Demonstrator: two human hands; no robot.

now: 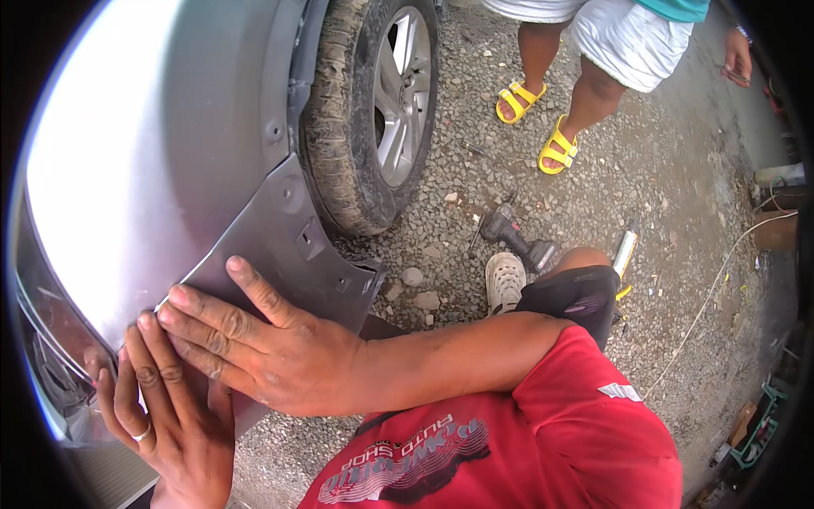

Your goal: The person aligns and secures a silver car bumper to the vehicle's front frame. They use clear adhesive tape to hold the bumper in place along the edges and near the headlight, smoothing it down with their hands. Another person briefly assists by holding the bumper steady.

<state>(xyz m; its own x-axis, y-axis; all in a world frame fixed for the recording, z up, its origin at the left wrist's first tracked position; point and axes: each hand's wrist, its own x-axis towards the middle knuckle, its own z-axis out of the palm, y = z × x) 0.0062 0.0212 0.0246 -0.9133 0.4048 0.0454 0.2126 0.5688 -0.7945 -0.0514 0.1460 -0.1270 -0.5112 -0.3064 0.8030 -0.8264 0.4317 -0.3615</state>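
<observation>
My right hand lies flat on a grey car bumper, thumb apart and fingertips at the seam where it meets the silver body panel. Beside it, my left hand rests with straight fingers against the same bumper, a ring on one finger. The fingertips of both hands nearly meet along the seam. Neither hand holds anything. The bumper's free corner sticks out below the wheel arch, showing a square cut-out and small holes.
A muddy tire on an alloy wheel stands beyond the bumper. On the gravel lie a cordless drill and a sealant-like tube. A person in yellow sandals stands nearby. A pale cord runs at right.
</observation>
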